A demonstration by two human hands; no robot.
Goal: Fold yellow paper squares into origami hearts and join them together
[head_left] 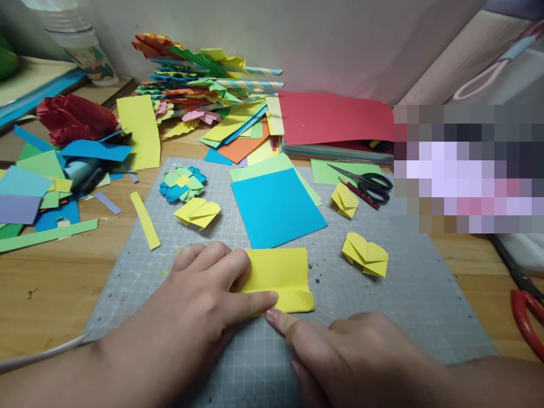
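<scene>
Midway between the side edges of a gridded cutting mat [425, 300], a left hand [208, 297] pins a yellow sheet [280, 269], its thumb on the near fold, apparently to stop it springing up, while the right hand [340, 345] sets a fingertip there; whether either pinches the paper cannot be told. Folded yellow pieces [366, 256] sit toward both side edges, seemingly leaving working room.
</scene>
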